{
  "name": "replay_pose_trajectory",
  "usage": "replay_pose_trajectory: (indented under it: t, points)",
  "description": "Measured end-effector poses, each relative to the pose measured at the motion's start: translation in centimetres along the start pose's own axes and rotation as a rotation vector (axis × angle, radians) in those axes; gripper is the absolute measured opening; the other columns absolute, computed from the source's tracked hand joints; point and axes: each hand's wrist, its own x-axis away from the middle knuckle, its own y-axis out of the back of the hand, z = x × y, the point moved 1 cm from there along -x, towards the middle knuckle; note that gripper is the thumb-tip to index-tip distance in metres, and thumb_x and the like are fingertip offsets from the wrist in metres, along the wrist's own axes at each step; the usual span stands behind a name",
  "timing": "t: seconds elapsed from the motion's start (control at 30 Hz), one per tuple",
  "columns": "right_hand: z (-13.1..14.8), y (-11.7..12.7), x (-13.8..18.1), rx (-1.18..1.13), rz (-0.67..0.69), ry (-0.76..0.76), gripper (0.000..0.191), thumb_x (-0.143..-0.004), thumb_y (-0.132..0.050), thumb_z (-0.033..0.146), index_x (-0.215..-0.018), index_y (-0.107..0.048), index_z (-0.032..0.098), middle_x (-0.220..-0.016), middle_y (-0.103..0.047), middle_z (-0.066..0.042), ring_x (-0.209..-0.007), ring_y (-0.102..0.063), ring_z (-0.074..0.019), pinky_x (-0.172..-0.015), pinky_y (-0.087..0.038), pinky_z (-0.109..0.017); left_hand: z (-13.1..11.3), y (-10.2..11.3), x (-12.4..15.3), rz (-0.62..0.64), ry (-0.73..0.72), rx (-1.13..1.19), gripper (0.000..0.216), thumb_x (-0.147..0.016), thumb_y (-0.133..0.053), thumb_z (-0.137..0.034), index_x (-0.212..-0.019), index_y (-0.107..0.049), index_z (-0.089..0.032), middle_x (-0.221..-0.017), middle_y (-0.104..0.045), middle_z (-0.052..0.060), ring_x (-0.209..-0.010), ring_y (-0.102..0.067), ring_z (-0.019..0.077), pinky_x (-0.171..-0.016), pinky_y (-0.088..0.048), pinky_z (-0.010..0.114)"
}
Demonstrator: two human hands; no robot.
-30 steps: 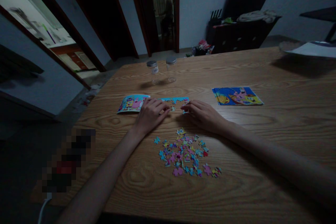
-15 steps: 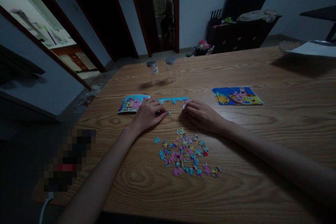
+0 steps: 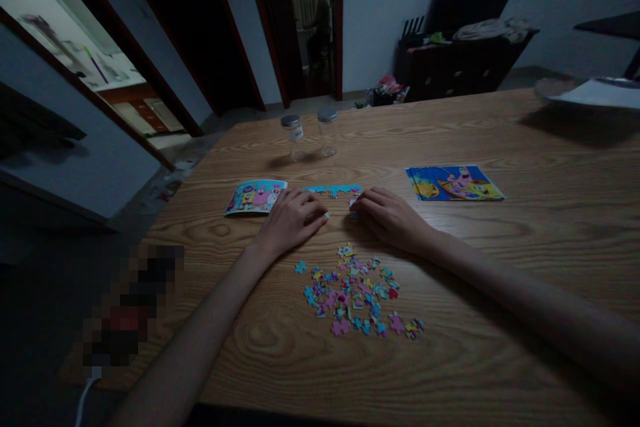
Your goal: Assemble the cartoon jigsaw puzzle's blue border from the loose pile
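My left hand (image 3: pixel 295 219) is closed, pinching a small pale puzzle piece (image 3: pixel 327 215) between thumb and fingers just above the table. Opposite it, my right hand (image 3: pixel 387 215) has its fingers curled together, with a bit of a puzzle piece (image 3: pixel 353 203) showing at the fingertips. Behind both hands lies a joined strip of blue puzzle pieces (image 3: pixel 333 189), partly hidden by my left hand. Nearer to me spreads a loose heap of puzzle pieces (image 3: pixel 357 287) in pink, blue and yellow. A curved cartoon picture sheet (image 3: pixel 256 197) lies beside my left hand.
Two clear jars with grey lids, one on the left (image 3: pixel 296 140) and one on the right (image 3: pixel 328 133), stand behind the strip. Another cartoon picture (image 3: pixel 455 183) lies to the right. A blurred-out object (image 3: pixel 135 307) sits at the left edge. A person (image 3: pixel 317 17) shows in the doorway.
My left hand has moved slightly right with its piece, closer to my right hand. The right hand has barely moved, and the heap looks the same.
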Motion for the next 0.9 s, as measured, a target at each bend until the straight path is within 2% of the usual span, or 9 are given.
replay_pose_trajectory:
  t: [0.17, 0.67, 0.9]
  points:
    - [-0.1, -0.1, 0.1, 0.008, -0.005, 0.014, 0.019, -0.103, -0.046, 0.013, -0.113, -0.062, 0.017, -0.104, -0.067, -0.012, -0.092, -0.057, -0.0252, -0.081, -0.050, -0.039, 0.1, -0.1, 0.1, 0.021, -0.022, 0.067, 0.010, -0.098, -0.068, -0.031, -0.102, -0.075, -0.025, -0.106, -0.076, 0.003, -0.107, -0.063, 0.0245, -0.101, -0.040, 0.044]
    - [0.1, 0.2, 0.0, -0.061, 0.019, 0.019, 0.019, -0.102, -0.047, 0.014, -0.111, -0.062, 0.018, -0.103, -0.067, -0.011, -0.093, -0.058, -0.0251, -0.080, -0.049, -0.039, -0.2, 0.3, 0.1, 0.014, -0.009, 0.037, 0.011, -0.096, -0.070, -0.034, -0.099, -0.073, -0.024, -0.101, -0.075, 0.003, -0.103, -0.063, 0.0250, -0.097, -0.041, 0.044]
    - [2.2, 1.3, 0.0, -0.139, 0.198, 0.153, 0.011, -0.093, -0.056, 0.026, -0.097, -0.062, 0.019, -0.091, -0.062, -0.009, -0.084, -0.053, -0.0242, -0.077, -0.047, -0.039, -0.5, 0.2, 0.0, -0.032, -0.039, -0.018, 0.015, -0.103, -0.059, -0.030, -0.097, -0.070, -0.021, -0.102, -0.076, 0.004, -0.100, -0.065, 0.0245, -0.098, -0.042, 0.044]
